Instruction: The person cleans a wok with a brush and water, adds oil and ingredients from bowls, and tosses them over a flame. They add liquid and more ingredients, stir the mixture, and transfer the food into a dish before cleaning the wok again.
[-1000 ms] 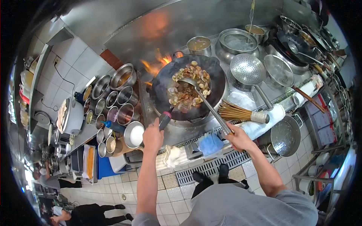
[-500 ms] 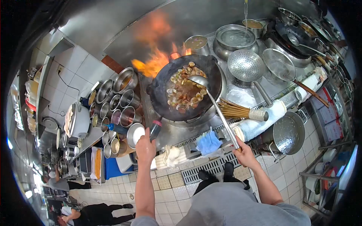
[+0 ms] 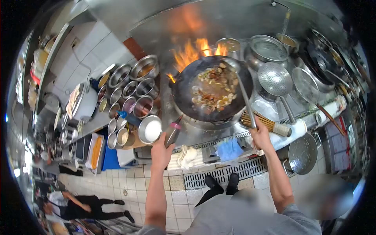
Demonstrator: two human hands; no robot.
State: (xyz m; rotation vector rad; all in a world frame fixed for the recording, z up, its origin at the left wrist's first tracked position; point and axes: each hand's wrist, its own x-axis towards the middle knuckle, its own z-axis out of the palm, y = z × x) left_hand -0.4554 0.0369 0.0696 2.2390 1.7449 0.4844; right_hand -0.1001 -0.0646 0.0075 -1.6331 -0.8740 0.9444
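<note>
My left hand is closed around a squeeze bottle of dark liquid with a pink cap. The bottle's nozzle tilts up and right toward the wok. My right hand grips the handle of a metal ladle, whose bowl rests at the far right side inside the black wok. Clams in brown sauce, with darker patches on top, lie in the wok. Flames rise behind its far rim. Just left of the bottle stands a metal bowl of white grains or powder.
Several metal seasoning pots crowd the left counter. To the right are a bamboo brush, a perforated skimmer, a wire strainer and a large pot. A blue cloth lies on the front edge. Another person stands lower left.
The ladle has gone from the middle of the clams to the wok's far right side. My left hand has brought the bottle nearer the wok, tilting it. The camera view has shifted.
</note>
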